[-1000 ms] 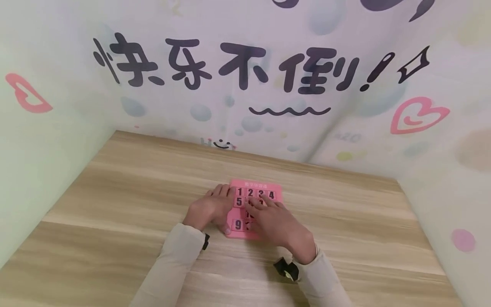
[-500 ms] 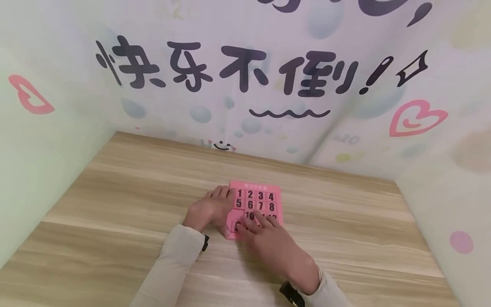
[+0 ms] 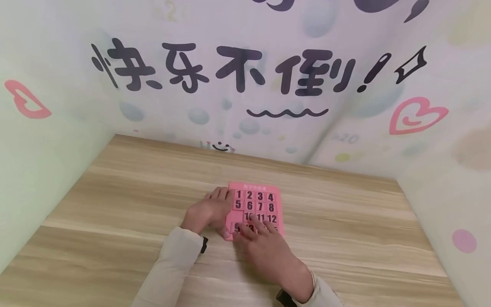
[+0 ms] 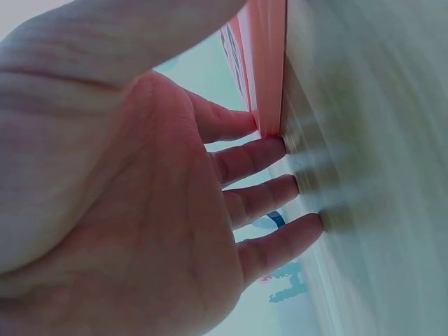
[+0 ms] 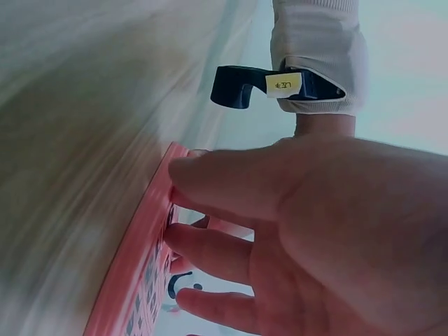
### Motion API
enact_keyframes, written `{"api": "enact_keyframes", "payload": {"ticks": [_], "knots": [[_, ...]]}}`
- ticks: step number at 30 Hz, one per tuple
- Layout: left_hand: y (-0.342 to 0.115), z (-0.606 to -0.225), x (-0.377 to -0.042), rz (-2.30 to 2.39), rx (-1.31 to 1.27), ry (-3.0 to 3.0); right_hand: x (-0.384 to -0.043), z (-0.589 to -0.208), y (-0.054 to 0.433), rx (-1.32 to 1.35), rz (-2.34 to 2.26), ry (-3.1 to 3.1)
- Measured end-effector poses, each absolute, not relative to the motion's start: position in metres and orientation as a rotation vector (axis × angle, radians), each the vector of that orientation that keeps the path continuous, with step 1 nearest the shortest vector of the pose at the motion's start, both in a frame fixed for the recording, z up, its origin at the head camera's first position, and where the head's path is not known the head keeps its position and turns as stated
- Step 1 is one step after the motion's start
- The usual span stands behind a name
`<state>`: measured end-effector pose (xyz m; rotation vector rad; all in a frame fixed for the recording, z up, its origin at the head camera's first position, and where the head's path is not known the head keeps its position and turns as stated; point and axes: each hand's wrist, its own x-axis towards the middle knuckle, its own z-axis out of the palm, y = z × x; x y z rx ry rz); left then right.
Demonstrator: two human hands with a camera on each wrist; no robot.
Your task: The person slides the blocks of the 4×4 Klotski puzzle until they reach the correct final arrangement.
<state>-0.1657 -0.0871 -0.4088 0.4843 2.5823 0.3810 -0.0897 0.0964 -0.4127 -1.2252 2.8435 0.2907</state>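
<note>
A pink sliding number puzzle lies flat on the wooden table, its numbered tiles facing up. Rows 1 to 4 and 5 to 8 show fully; below them sit 10, 11 and 12, with a gap to their left. My left hand rests along the puzzle's left side, thumb by the lower left corner. In the left wrist view its fairly straight fingers touch the puzzle edge and the tabletop. Spread over the bottom row, my right hand touches tiles near the 9 tile and partly hides that row.
The wooden table reaches back to a printed cloth backdrop with dark characters and hearts. A pale wall stands at the left. Black bands sit on both wrists; the left band shows in the right wrist view.
My right hand has moved from the middle tiles down and left to the bottom row, uncovering 6, 7, 8 and the row with 10. My left hand has stayed at the puzzle's left side.
</note>
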Motion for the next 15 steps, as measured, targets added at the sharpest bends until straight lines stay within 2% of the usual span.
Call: {"api": "enact_keyframes", "payload": {"ticks": [15], "knots": [[-0.0869, -0.4097, -0.1682, 0.384, 0.468, 2.572, -0.0889, -0.4127, 0.0911, -1.146, 0.256, 2.811]]}}
